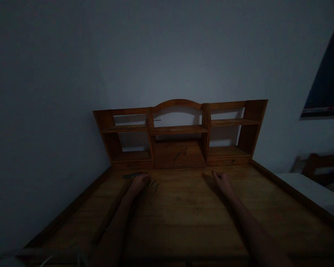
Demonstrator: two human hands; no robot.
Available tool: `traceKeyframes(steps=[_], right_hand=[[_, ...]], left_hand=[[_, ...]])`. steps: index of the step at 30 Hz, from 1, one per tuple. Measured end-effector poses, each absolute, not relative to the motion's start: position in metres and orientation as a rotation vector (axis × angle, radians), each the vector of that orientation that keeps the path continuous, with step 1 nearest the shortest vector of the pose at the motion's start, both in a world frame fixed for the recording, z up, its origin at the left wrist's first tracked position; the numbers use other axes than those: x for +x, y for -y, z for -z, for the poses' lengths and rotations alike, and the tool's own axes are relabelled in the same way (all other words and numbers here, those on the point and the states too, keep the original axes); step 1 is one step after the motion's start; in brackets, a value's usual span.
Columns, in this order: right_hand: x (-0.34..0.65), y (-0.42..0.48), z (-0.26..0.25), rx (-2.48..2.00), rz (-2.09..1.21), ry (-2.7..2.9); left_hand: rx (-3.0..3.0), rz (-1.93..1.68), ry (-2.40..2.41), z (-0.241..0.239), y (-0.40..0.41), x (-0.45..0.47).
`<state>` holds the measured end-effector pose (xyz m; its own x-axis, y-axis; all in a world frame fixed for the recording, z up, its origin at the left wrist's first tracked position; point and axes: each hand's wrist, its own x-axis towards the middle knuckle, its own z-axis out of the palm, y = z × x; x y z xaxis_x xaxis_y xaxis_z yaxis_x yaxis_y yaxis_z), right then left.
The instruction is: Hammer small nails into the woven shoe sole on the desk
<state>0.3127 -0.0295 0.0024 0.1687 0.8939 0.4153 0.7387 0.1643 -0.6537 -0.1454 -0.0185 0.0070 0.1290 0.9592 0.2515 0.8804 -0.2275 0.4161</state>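
Observation:
My left hand (140,182) is over the far left part of the wooden desktop, its fingers curled down; what they hold, if anything, I cannot make out. Just behind it lies a flat, dark, narrow object (131,175), partly covered by the hand. Several thin dark sticks or marks (153,183) show on the wood by its fingertips; the dim light hides their kind. My right hand (223,182) is farther right above the desktop, closed, with one digit pointing toward the shelf, and I see nothing in it.
A wooden shelf unit (179,129) with open compartments and a central panel (179,155) stands along the desk's back. Raised wooden edges border the desktop (180,215). White walls rise behind and left. A white surface (308,187) and wooden furniture (324,163) are at right.

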Motion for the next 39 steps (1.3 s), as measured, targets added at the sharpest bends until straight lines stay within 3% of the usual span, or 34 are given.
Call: traceKeyframes(steps=[12,22,39], right_hand=[[0.313,0.031,-0.004,-1.601,-0.237,1.613],[0.315,0.028,0.0,-1.6,-0.264,1.609],[0.315,0.029,-0.001,-1.607,-0.253,1.598]], left_hand=[[2.264,-0.776,-1.862,-0.007,0.017,-0.143],[2.336,-0.278,-2.117,-0.025,0.038,-0.124],[2.402,-0.222,-2.108,-0.01,0.03,-0.13]])
